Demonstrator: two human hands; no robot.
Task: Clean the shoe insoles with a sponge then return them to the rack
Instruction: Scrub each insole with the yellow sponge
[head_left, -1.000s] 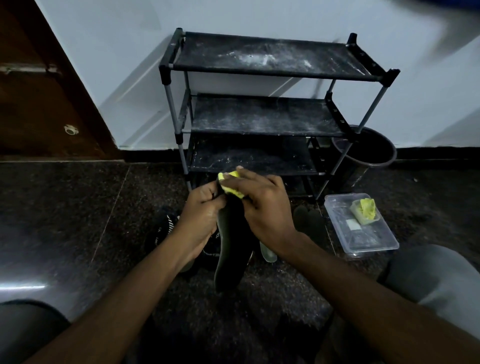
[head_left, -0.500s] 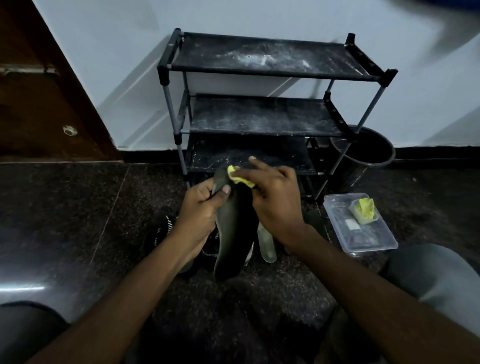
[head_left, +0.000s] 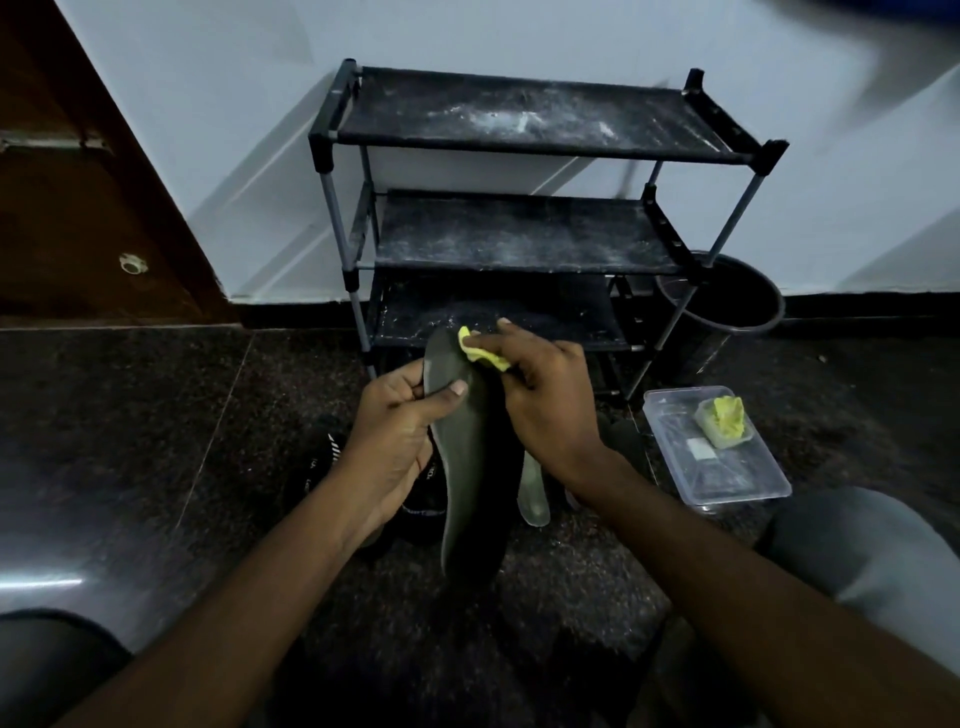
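A dark grey insole (head_left: 465, 457) stands upright in front of me, pinched near its top by my left hand (head_left: 397, 436), thumb on its face. My right hand (head_left: 545, 400) presses a small yellow sponge (head_left: 480, 353) against the insole's upper right edge. Behind the hands stands the black three-shelf shoe rack (head_left: 524, 228), its shelves dusty and bare. A second, paler insole (head_left: 534, 493) lies on the floor just right of the held one, partly hidden by my right wrist.
Dark shoes (head_left: 332, 462) lie on the floor under my left hand. A clear plastic box (head_left: 717, 467) with another yellow sponge in a small cup sits at the right. A black bin (head_left: 727, 306) stands beside the rack. A brown door (head_left: 78, 208) is at left.
My right hand has slid the sponge up the insole toward its top end, and both hands with the insole have risen slightly toward the rack.
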